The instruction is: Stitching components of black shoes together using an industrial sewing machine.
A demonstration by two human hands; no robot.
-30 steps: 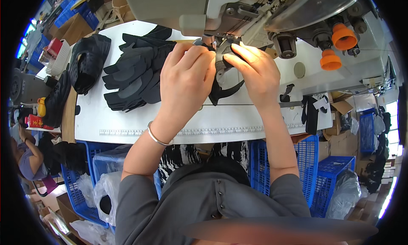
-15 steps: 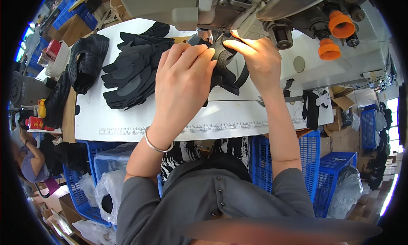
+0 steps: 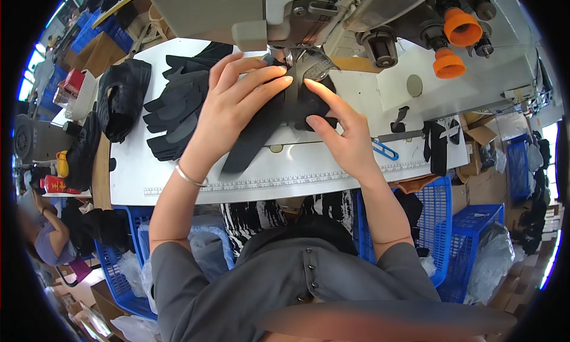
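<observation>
A black fabric shoe-upper piece (image 3: 255, 137) lies flat on the white sewing table under the sewing machine's presser foot (image 3: 291, 58), with a long flap toward me. My left hand (image 3: 234, 98) rests on its left side, fingers stretched out and fingertips close to the foot. On the other side, my right hand (image 3: 344, 128) touches the piece with index finger and thumb apart; its other fingers are partly hidden. Blue-handled thread snips (image 3: 386, 150) lie beside my right hand. To the left is a stack of black cut pieces (image 3: 175, 107).
The sewing machine head (image 3: 205, 15) overhangs the far side, with orange knobs (image 3: 463, 27) at right. Black shoes (image 3: 122, 95) sit at the left. A ruler strip (image 3: 267, 182) runs along the near edge. Blue crates (image 3: 436, 223) stand below. Another person (image 3: 50, 232) is at far left.
The black piece, curled up between my pinching fingers before, now lies spread flat. Both hands have shifted left and opened out. The snips' blue handle has come into view.
</observation>
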